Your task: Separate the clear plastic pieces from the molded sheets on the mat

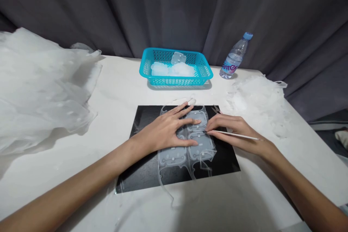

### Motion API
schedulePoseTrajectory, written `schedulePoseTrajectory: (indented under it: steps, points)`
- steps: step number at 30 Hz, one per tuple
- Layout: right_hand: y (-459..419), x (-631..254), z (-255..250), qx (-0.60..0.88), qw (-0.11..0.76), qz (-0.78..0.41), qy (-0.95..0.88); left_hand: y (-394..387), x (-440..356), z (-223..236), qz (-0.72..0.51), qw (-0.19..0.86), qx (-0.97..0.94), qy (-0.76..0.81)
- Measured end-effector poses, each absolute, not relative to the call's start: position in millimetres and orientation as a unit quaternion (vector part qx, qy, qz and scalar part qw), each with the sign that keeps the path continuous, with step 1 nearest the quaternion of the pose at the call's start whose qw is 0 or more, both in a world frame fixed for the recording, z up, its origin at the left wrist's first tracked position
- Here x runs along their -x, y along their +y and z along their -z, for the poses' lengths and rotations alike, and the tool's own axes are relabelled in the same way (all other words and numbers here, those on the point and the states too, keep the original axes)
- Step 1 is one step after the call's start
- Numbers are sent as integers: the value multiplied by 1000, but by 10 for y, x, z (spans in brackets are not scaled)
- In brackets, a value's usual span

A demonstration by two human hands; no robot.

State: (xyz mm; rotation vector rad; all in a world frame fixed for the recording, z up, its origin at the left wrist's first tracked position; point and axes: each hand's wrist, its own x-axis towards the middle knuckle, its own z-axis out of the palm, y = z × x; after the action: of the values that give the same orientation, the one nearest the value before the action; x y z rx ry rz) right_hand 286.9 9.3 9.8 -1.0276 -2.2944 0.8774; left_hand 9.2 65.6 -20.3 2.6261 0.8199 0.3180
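Head view: step in hand looks like close work on the R edge of a translucent molded plastic sheet (173,157), at the gap btwn its upper and lower R panels. The person's L hand (168,127) is flat w/ fingers spread, pressing the sheet onto a black mat (228,163); nothing gripped. R hand (235,128) is pinched nearly closed, a slim white stick tool (239,135) btwn thumb and fingers; its working tip is hidden, so can't tell if it's a blade. Next move prob. calls for firm L-hand pressure and a small, controlled R-hand motion along that edge.

Sheet lies under the L palm, its R edge at the R fingertips. Rounded panels, approx. rectangular, w/ raised outlines, thin lines and small round dots; upper L one mostly covered. Loose film strips trail from the bottom, toward the person.

Past the L fingertips: turquoise basket (145,79) w/ similar pieces. Beyond R hand: water bottle (232,59) and clear scrap pile (252,96). Left of L hand: big heap of translucent sheets (43,90).
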Motion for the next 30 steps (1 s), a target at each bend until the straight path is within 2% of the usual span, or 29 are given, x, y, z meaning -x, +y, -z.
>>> schedulePoseTrajectory:
  steps: [11,18,30]
  points:
    - [98,-2753,22,337,239,-307,-858,663,-97,211,-111,175,-935,287]
    - [115,-2727,-19,308,216,-239,-895,664,-94,213,-112,164,-937,287]
    - [181,-2945,-87,324,182,-277,-886,681,-92,200,-114,179,-932,294]
